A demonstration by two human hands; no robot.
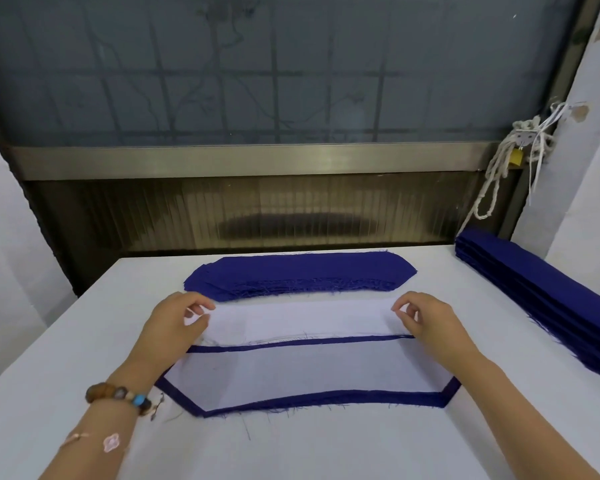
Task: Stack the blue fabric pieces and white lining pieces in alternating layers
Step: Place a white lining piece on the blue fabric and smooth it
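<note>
Stacking looks early: your left grip (174, 323) and right grip (430, 323) pinch the ends of a white lining strip (302, 318) just behind the stack (309, 400), topped white, with a thick blue pile (298, 271) farther behind.

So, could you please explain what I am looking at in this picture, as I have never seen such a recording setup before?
There is no machine here. A person works with bare hands, and the single picture comes from a camera worn on their head, looking forward and down. The left hand and the right hand each pinch one end of a white lining piece in their fingers, holding it stretched over the far part of the near stack. The top of that stack shows white lining with a blue border round it. Behind it on the white table lies a pile of blue fabric pieces, and a second blue pile sits at the right edge. A beaded bracelet is on the left wrist.
</note>
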